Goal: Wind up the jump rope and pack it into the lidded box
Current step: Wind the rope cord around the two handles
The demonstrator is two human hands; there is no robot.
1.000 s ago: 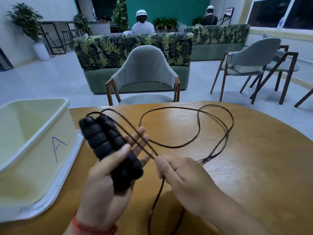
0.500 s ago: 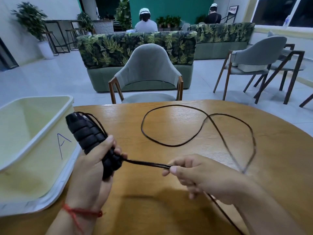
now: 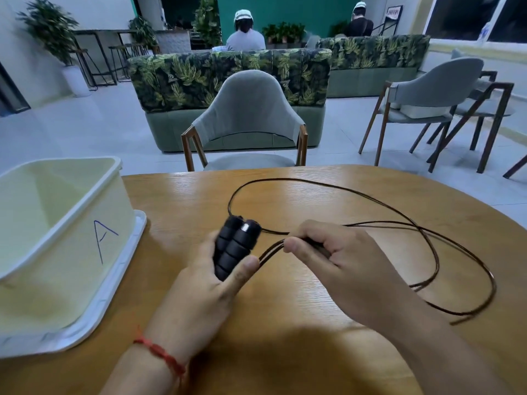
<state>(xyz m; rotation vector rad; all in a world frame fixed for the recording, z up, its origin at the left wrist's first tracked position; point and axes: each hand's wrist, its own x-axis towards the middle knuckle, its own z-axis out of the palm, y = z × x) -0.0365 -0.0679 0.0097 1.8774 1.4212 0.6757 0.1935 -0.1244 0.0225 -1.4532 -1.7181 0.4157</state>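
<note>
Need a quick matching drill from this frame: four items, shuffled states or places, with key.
Items
1. black ribbed foam jump rope handles
2. thin dark rope cord
3. pale yellow plastic box marked A
4. white flat lid

States
A. under the box, on the table
B. open, lid off, at the table's left
C. gripped together in the left hand
D. looped loosely on the round wooden table, two strands pinched by the right hand

Pairs: 1-C, 2-D, 3-B, 4-A
</note>
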